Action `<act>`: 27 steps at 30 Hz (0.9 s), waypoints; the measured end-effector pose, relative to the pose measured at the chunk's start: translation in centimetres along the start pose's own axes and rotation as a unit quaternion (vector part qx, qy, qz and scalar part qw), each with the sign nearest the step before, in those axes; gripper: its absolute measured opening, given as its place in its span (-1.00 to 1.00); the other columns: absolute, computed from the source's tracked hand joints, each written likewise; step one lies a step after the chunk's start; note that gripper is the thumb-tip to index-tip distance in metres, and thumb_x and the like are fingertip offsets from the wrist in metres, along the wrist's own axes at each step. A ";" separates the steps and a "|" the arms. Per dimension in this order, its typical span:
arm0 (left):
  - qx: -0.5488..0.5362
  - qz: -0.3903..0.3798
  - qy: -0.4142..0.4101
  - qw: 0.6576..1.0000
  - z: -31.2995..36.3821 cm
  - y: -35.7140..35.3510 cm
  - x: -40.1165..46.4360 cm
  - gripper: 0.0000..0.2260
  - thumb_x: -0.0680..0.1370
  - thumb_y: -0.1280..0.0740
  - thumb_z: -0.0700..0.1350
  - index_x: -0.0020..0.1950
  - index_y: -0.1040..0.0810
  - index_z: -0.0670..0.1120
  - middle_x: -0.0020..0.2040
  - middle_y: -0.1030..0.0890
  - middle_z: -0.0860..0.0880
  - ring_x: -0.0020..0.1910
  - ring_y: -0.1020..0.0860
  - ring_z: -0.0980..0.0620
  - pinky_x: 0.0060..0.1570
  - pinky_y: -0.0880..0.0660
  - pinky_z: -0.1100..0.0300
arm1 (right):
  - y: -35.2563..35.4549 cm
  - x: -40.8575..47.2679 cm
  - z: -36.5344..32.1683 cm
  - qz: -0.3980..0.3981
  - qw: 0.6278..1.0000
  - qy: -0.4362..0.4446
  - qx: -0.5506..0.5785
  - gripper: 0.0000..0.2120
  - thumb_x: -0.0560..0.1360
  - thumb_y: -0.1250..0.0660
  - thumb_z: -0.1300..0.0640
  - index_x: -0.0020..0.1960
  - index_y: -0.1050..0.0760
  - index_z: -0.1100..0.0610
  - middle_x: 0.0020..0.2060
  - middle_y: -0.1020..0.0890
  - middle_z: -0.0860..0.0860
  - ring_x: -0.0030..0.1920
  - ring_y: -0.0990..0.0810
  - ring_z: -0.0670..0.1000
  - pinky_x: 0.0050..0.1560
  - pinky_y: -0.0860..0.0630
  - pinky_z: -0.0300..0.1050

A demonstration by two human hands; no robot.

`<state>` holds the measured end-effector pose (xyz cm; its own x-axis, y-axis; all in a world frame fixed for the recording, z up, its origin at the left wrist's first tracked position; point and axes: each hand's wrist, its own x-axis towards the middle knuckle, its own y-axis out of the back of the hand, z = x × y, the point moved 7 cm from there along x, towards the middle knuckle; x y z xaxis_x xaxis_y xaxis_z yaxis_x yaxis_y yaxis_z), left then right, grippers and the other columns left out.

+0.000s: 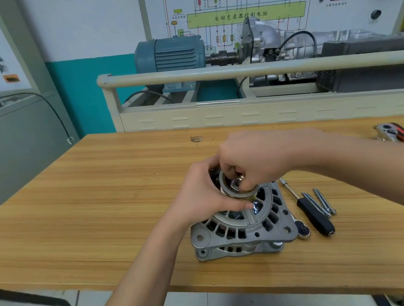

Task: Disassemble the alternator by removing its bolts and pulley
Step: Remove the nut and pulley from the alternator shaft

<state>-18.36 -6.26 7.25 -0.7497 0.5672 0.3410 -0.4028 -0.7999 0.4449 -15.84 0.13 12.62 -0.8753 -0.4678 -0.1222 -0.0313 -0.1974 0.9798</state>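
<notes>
A: Nut first. Where is it sitting relative to the fingers?

B: I am watching the right hand (pixel 250 159) curling its fingertips around the small silver hex nut (pixel 236 183) at the hub of the round grey steel pulley (pixel 228 187); the nut is lying directly beneath those fingers, touching them. The left hand (pixel 201 194) is wrapping the pulley's rim from nine o'clock, thumb lying across the near edge.

A: And the axis?

B: The cast-aluminium alternator (pixel 241 224) is standing near the front edge of the wooden table (pixel 74 208), shaft running upright and leaning slightly toward ten o'clock, pulley end pointing up. I am judging that the nut needs spinning about that axis, then lifting straight along it.

A: Bolts?

B: Long silver bolts (pixel 321 202) are lying at three o'clock, beside a black-handled driver (pixel 316 217).
</notes>
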 end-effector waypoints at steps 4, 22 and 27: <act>-0.028 -0.017 -0.011 0.999 -0.1 0.0 -0.1 -0.52 0.19 -0.64 -0.28 0.00 -0.58 0.01 -0.09 -0.69 0.09 -0.05 -0.65 0.15 -0.06 -0.52 0.32 | 0.0 0.0 -0.3 -0.018 0.998 0.056 0.002 -0.93 0.39 -0.46 0.19 -0.14 -0.61 0.10 -0.07 -0.59 -0.06 -0.10 -0.51 -0.03 -0.12 -0.49 -0.16; 0.050 0.038 0.005 0.998 -0.9 -0.2 -0.4 -0.30 0.14 -0.67 0.04 0.17 -0.42 0.05 0.18 -0.49 0.02 0.17 -0.46 0.09 0.09 -0.44 0.24 | -0.1 -1.4 -0.4 0.044 0.998 -0.043 -0.015 -0.88 0.48 -0.41 0.04 -0.20 -0.52 0.03 -0.07 -0.55 -0.04 -0.02 -0.51 0.00 -0.09 -0.48 -0.12; 0.047 0.036 0.002 0.998 -0.7 -0.2 -0.5 -0.41 0.17 -0.67 0.00 0.09 -0.46 0.04 0.12 -0.52 -0.01 0.13 -0.49 0.05 0.11 -0.47 0.14 | 0.4 -1.5 0.1 0.031 0.999 -0.024 0.020 -0.79 0.45 -0.44 0.12 0.08 -0.63 -0.02 -0.15 -0.47 -0.16 0.03 -0.48 -0.04 -0.02 -0.46 -0.13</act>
<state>-18.25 -6.53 6.40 -0.7777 0.5072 0.3713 -0.2959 -0.8165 0.4957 -14.56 0.85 13.25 -0.8979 -0.4368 -0.0551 0.0050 -0.1352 0.9908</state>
